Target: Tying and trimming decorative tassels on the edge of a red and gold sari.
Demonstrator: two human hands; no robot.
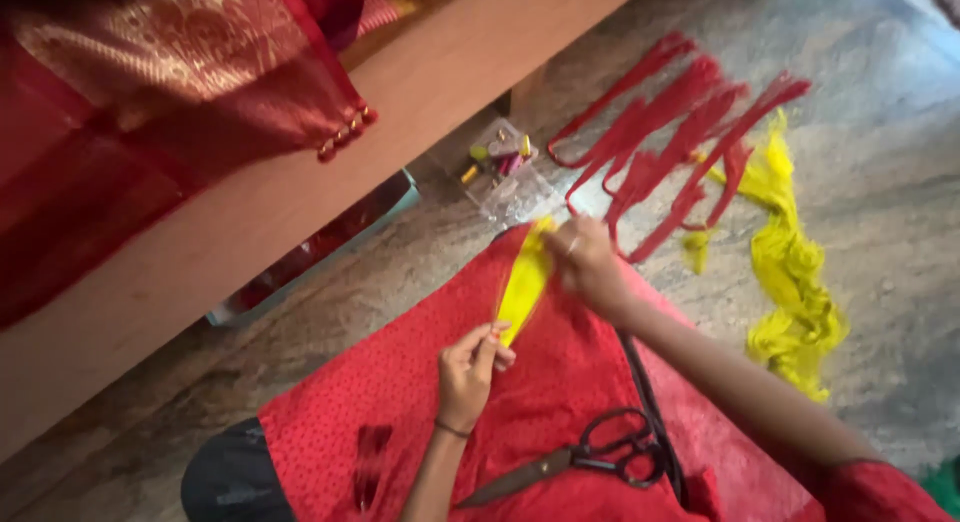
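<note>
Yellow thread bundle (525,277) stretched taut between both hands. Left hand (470,367): fingers pinched closed on its lower end. Right hand (585,262): fingers closed on its upper end, ring visible. Red cloth (560,382) lies beneath both hands. Black scissors (590,457) rest on the cloth, below the right fingers. Red thread strands (680,132) and loose yellow thread (790,272) on the floor beyond the right fingers. Clear plastic box (505,172) just above them.

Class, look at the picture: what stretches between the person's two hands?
A bundle of yellow threads runs taut from the left hand up to the right hand, over the red cloth, seen in the head view.
</note>
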